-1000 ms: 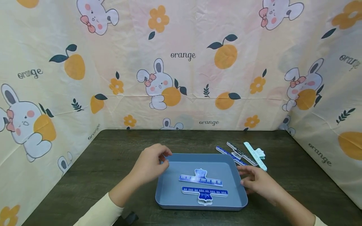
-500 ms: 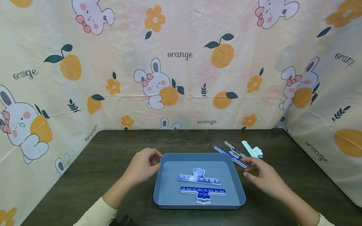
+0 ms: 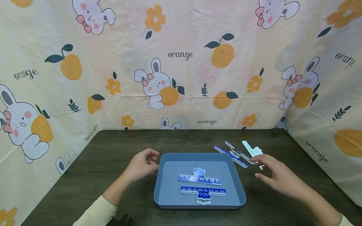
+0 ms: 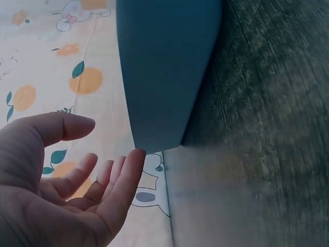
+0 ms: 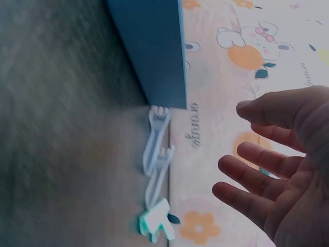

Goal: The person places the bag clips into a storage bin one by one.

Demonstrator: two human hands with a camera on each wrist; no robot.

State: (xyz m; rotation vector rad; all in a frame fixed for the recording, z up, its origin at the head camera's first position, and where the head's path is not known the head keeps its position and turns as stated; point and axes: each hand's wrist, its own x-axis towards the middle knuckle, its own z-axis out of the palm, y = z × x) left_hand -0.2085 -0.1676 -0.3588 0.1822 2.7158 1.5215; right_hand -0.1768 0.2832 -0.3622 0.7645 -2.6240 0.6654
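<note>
A blue-grey tray [image 3: 167, 191] lies on the dark table with two blue ruler-edged clips inside, an upper clip [image 3: 199, 180] and a lower clip [image 3: 203, 191]. My left hand [image 3: 142, 165] hovers by the tray's far left corner, its fingers loosely bent and holding nothing. In the left wrist view its fingertips overlap the end of the tray's side [image 4: 167, 72]. My right hand [image 3: 278, 174] is in the air right of the tray, fingers spread and empty. In the head view its fingers partly cover a mint-green clip [image 3: 250, 147].
Beside the mint clip, behind the tray's right corner, lie a blue clip [image 3: 230, 156] and a black-and-white clip [image 3: 237, 149]. A patterned cloth [image 3: 195, 75] hangs behind and along both sides of the table [image 3: 113, 150]. A dark object [image 3: 124, 219] shows near the left sleeve.
My right hand has left the tray's right side and moved rightward, over the near end of the mint clip. My left hand has drawn slightly left from the tray's corner. The clips have stayed put.
</note>
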